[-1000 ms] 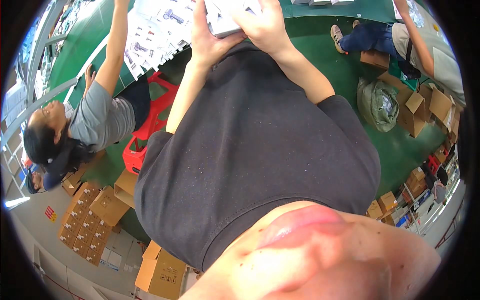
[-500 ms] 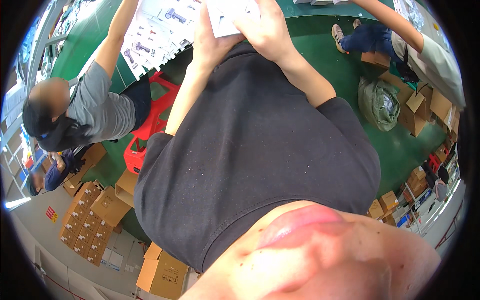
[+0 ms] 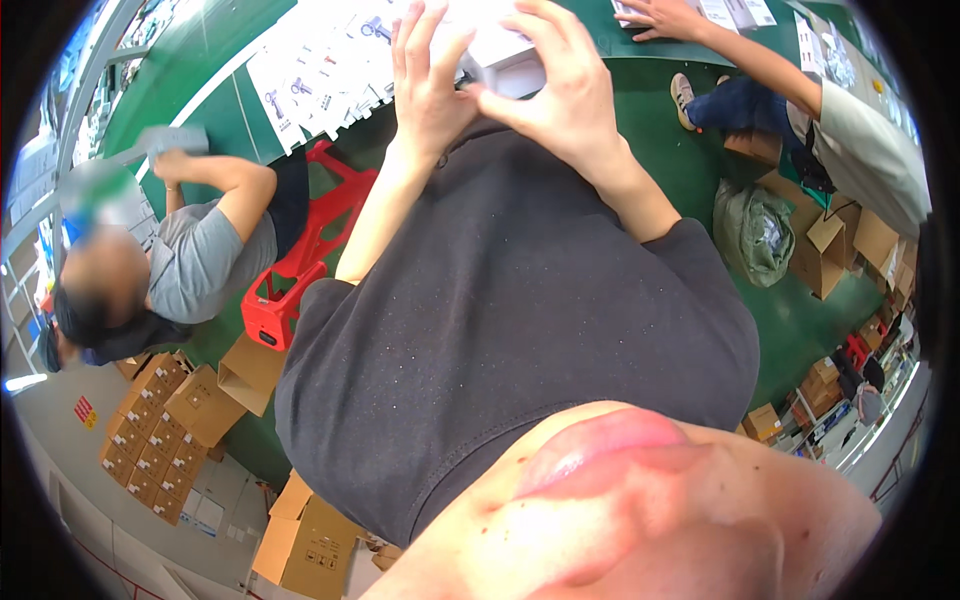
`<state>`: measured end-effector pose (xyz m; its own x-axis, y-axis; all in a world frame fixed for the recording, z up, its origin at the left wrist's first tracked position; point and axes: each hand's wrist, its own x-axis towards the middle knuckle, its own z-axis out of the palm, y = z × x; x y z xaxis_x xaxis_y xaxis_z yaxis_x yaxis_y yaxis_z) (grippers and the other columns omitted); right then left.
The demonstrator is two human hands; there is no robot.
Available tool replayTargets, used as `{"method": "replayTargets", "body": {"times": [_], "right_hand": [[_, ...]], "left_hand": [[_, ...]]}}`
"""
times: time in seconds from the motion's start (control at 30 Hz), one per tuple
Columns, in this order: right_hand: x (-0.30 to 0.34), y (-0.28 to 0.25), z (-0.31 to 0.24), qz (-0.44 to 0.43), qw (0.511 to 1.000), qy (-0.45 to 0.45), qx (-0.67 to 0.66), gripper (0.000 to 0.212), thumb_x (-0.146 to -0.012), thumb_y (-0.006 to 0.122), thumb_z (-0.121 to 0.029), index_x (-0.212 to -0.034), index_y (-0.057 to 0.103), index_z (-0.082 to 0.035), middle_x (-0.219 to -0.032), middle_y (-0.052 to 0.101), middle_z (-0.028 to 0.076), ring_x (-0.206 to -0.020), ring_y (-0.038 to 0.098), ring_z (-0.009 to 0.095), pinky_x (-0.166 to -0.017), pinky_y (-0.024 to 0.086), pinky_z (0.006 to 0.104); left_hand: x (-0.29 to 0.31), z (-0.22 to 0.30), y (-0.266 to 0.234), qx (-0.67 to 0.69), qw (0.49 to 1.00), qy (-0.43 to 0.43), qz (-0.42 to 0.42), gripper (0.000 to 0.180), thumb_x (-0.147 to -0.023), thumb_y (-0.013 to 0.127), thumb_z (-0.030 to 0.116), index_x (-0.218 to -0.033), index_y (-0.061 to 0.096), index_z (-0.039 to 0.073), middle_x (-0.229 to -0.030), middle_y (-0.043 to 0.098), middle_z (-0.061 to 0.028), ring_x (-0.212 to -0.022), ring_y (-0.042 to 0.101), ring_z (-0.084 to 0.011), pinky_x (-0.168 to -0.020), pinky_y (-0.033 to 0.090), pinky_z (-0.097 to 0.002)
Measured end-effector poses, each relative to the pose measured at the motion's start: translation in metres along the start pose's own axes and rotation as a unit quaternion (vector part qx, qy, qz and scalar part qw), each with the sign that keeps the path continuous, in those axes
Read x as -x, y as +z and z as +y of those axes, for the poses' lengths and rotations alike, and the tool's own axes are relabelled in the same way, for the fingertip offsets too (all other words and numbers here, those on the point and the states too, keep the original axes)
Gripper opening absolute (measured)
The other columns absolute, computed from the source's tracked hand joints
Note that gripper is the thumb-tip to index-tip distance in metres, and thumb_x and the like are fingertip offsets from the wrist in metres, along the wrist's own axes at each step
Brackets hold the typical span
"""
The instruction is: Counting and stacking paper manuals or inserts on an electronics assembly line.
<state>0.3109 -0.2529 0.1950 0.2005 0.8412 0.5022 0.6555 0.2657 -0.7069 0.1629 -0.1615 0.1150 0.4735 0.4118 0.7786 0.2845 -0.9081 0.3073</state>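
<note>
At the table's near edge, right in front of my body, a white box [image 3: 520, 76] lies between my hands. My left hand [image 3: 432, 95] is at its left side, fingers pointing up and thumb turned inward. Curled over the right part is my right hand [image 3: 562, 88], its thumb at the near edge. A small blurred grey piece shows between the two thumbs; its kind cannot be made out. Left of my left hand lie white printed cards [image 3: 318, 75] with pictures of a dark handheld device and notched edges. The upper side of the box is washed out by glare.
On the left a person in grey [image 3: 205, 255] holds a blurred pale box. A co-worker's hand [image 3: 660, 18] rests by white boxes at the right. A red plastic stool [image 3: 320, 215], brown cartons [image 3: 205, 405] and a green sack [image 3: 755, 235] stand on the floor.
My hands have come nearer, with fingers lifted and thumbs drawn together at the box. The person on the left has pulled an arm back; the right co-worker's hand has come into view.
</note>
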Motion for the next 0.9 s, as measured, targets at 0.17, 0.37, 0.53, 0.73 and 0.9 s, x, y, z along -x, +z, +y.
{"method": "replayTargets", "body": {"times": [0.17,0.37,0.53,0.73,0.9], "right_hand": [[-0.003,0.022,0.110,0.059,0.987,0.015,0.149,0.058,-0.070,0.080,-0.017,-0.122,0.059,-0.005,-0.132,0.052,0.020,-0.114,0.056,0.038,-0.098,0.048,0.0420],[0.022,0.018,0.252,0.072,0.944,-0.005,0.321,0.048,-0.081,0.071,-0.020,-0.125,0.058,-0.006,-0.127,0.055,0.011,-0.108,0.059,0.030,-0.090,0.050,0.0358],[0.023,-0.007,0.285,0.116,0.897,0.075,0.420,0.045,-0.074,0.079,-0.023,-0.112,0.063,-0.004,-0.124,0.057,0.016,-0.105,0.062,0.032,-0.086,0.051,0.0384],[0.019,-0.034,0.286,-0.005,0.856,0.357,0.375,0.040,-0.076,0.071,-0.016,-0.109,0.052,-0.002,-0.124,0.055,0.021,-0.101,0.061,0.038,-0.087,0.051,0.0438],[0.034,-0.024,0.291,0.096,0.898,0.207,0.375,0.039,-0.075,0.071,-0.017,-0.105,0.052,-0.003,-0.122,0.056,0.019,-0.104,0.059,0.038,-0.087,0.051,0.0429]], "left_hand": [[0.037,-0.025,0.017,-0.132,0.948,-0.261,-0.129,0.075,-0.078,0.081,0.024,-0.142,0.045,0.009,-0.152,0.034,-0.0233,-0.142,0.031,-0.0440,-0.117,0.029,-0.0524],[0.080,-0.054,0.026,-0.165,0.875,-0.339,-0.303,0.081,-0.074,0.078,0.019,-0.146,0.042,0.011,-0.156,0.025,-0.0277,-0.144,0.028,-0.0458,-0.112,0.032,-0.0563],[0.088,-0.063,0.019,-0.100,0.892,-0.348,-0.269,0.069,-0.069,0.067,0.001,-0.136,0.051,0.010,-0.154,0.030,-0.0278,-0.141,0.034,-0.0455,-0.112,0.037,-0.0465],[0.079,-0.051,0.006,-0.012,0.908,-0.365,-0.203,0.039,-0.071,0.065,-0.001,-0.109,0.065,0.004,-0.150,0.044,-0.0222,-0.137,0.043,-0.0409,-0.107,0.042,-0.0397],[0.077,-0.046,-0.002,0.038,0.901,-0.393,-0.178,0.036,-0.072,0.066,0.003,-0.108,0.064,0.005,-0.146,0.050,-0.0201,-0.138,0.044,-0.0374,-0.109,0.041,-0.0407]]}}
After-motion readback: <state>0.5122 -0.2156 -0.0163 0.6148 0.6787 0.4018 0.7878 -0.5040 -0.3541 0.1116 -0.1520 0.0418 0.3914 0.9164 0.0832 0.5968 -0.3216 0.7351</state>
